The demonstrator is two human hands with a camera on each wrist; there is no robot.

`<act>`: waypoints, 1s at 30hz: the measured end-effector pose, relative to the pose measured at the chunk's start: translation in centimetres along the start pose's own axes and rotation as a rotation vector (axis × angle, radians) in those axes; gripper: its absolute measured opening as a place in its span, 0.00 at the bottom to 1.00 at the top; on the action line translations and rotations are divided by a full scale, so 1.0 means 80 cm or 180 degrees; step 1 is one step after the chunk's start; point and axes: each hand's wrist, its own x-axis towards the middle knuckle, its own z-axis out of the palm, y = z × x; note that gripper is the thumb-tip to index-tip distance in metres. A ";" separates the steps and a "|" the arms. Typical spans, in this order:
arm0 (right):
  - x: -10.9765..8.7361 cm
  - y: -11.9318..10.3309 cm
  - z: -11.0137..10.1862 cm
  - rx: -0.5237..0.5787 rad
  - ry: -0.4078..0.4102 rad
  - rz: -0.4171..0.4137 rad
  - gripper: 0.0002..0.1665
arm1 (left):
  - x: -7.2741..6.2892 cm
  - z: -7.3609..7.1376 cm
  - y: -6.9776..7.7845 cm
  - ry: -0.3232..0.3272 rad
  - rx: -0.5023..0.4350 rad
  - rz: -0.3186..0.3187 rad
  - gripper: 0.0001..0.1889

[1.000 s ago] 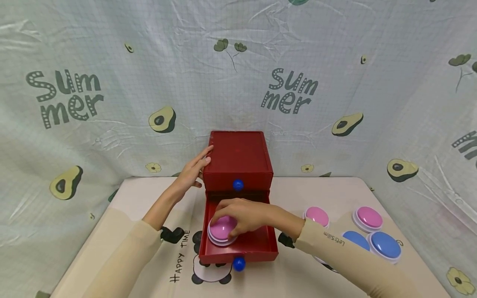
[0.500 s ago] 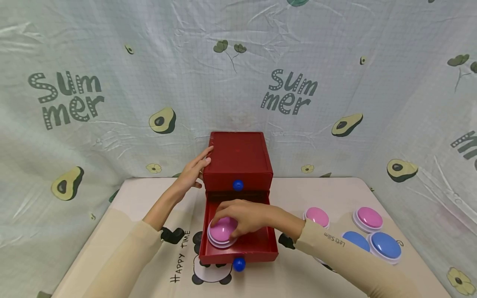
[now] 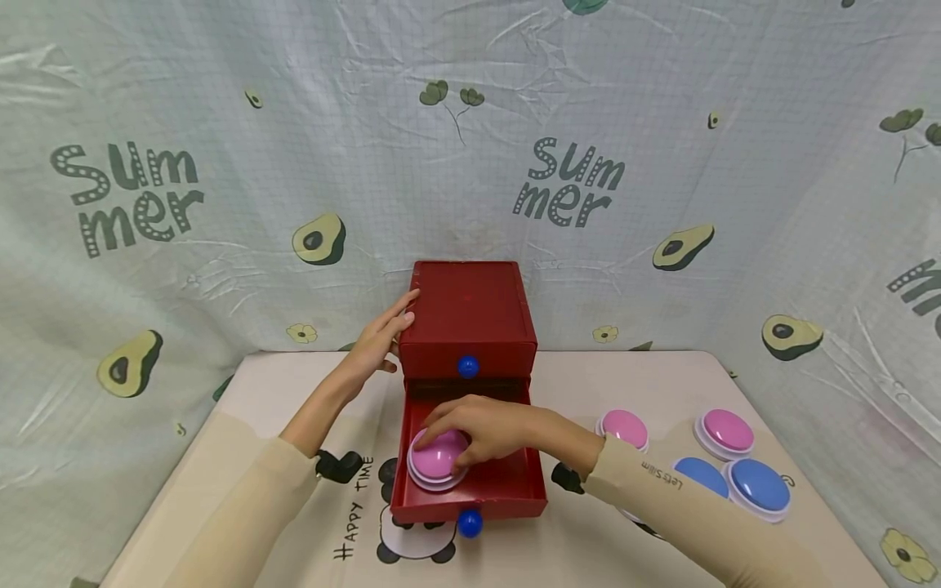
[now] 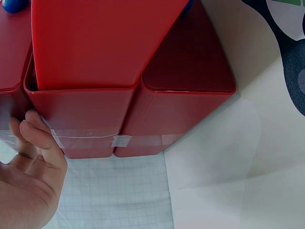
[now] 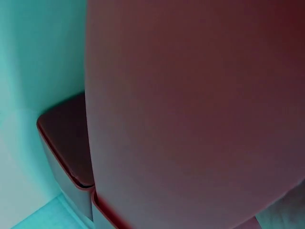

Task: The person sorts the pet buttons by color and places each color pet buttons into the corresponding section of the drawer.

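In the head view, a red drawer cabinet (image 3: 468,304) stands at the middle of the table with its lower drawer (image 3: 510,483) pulled out. A pink dome-topped button (image 3: 439,459) with a white base sits at the drawer's left side. My right hand (image 3: 481,429) grips this button from above, fingers and thumb around its dome. Against the cabinet's left side and top edge rests my left hand (image 3: 373,347), fingers extended. The left wrist view shows that hand (image 4: 35,167) beside the taped cabinet wall. A large blurred reddish surface fills most of the right wrist view.
To the right on the table lie two more pink buttons (image 3: 728,429) and two blue buttons (image 3: 760,485), partly behind the right sleeve. Blue ball knobs (image 3: 470,523) stick out from the drawer fronts. A patterned curtain (image 3: 470,188) hangs close behind the cabinet.
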 end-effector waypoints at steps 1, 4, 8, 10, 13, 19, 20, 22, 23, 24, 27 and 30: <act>0.000 0.000 0.000 0.0016 0.0000 0.0001 0.33 | 0.000 0.000 0.000 0.0001 -0.0004 0.0001 0.28; 0.000 0.001 0.000 0.0045 0.0005 -0.0002 0.33 | 0.000 0.000 0.000 0.0002 -0.0011 0.0003 0.28; -0.001 0.002 0.001 0.0040 0.0015 -0.0026 0.33 | 0.000 0.000 -0.001 0.0010 -0.0005 -0.0015 0.28; -0.002 0.003 0.000 0.0048 0.0033 -0.0041 0.33 | 0.000 -0.001 -0.001 0.0014 -0.0004 -0.0020 0.28; -0.007 0.005 -0.002 0.0108 0.0097 -0.0060 0.33 | 0.000 0.000 -0.001 0.0014 -0.0008 -0.0018 0.28; -0.031 0.007 -0.017 0.0211 0.0332 -0.0096 0.31 | 0.000 0.001 0.000 0.0006 -0.0011 -0.0009 0.28; -0.037 0.008 -0.019 0.0220 0.0375 -0.0104 0.31 | 0.000 0.001 0.000 0.0010 -0.0006 -0.0008 0.28; -0.050 0.010 -0.025 0.0278 0.0456 -0.0111 0.32 | 0.000 0.001 0.000 0.0022 0.0009 -0.0010 0.29; -0.057 0.012 -0.028 0.0303 0.0504 -0.0128 0.32 | 0.000 0.001 0.001 0.0023 0.0019 -0.0010 0.29; -0.064 0.013 -0.030 0.0342 0.0554 -0.0145 0.33 | 0.000 0.001 0.001 0.0026 0.0033 -0.0011 0.29; -0.087 0.016 -0.039 0.0484 0.0688 -0.0110 0.34 | 0.000 0.001 0.000 0.0040 0.0044 -0.0020 0.29; -0.111 0.022 -0.046 0.0600 0.0858 -0.0001 0.35 | 0.000 0.001 0.000 0.0040 0.0044 -0.0021 0.29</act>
